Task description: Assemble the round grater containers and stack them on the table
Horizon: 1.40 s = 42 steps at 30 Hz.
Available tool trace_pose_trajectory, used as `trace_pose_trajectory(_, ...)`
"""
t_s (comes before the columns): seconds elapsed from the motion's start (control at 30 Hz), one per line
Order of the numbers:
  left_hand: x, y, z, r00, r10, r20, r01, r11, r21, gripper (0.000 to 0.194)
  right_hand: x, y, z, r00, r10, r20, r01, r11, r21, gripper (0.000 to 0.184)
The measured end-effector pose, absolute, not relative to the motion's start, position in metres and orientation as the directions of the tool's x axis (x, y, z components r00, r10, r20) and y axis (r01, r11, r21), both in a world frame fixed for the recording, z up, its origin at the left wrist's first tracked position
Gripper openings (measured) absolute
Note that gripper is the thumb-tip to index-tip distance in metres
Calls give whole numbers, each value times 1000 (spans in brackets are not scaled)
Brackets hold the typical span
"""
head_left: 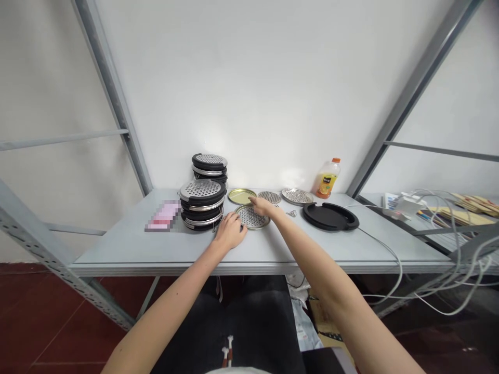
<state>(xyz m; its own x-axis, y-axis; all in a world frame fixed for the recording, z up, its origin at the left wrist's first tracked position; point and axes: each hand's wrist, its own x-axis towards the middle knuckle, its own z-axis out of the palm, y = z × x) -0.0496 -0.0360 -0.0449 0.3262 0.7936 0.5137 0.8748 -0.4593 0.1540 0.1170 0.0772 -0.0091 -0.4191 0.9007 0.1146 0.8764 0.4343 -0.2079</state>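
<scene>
One grip, the left hand (231, 231), is at the left rim of the perforated disc (253, 219) on the desk (148, 249); the right hand (262, 205) is at its far rim (I cannot tell if either is closed). Likely light, stiff, slick: hold by opposite edges.

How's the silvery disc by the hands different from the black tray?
The disc is silvery and patterned; the tray is plain black. The disc looks smaller than the tray. The right hand is at the disc; no hand touches the tray. Both are round and lie on the table.
</scene>
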Motion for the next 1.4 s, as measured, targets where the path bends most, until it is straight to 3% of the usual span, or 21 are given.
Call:
trace_pose_trajectory(0.33, -47, -40, -42, 259, 827, 499, 891, -404, 207, 24, 148, 78, -10, -336, 936, 105, 922, 350, -168, 52)
trace_pose_trajectory(0.57, -48, -39, -43, 264, 826, 498, 882, -415, 221, 25, 211, 78, -10, -120, 987, 109, 987, 130, -90, 43)
trace_pose_trajectory(0.73, -48, -38, -44, 270, 825, 497, 874, -426, 232, 26, 239, 73, -18, -59, 996, 72, 998, 59, 8, 44)
trace_pose_trajectory(0.97, -50, -41, -40, 279, 827, 487, 851, -448, 274, 46, 232, 76, -20, 1, 999, 52, 1000, -1, 11, 43)
trace_pose_trajectory(1.23, -52, -42, -38, 357, 830, 429, 802, -508, 315, 68, 228, 84, -9, -3, 984, 176, 999, 12, -50, 34)
trace_pose_trajectory(1.4, -53, -38, -42, 293, 863, 411, 828, -444, 342, 64, 234, 85, -13, -17, 979, 202, 1000, 21, -16, 36)
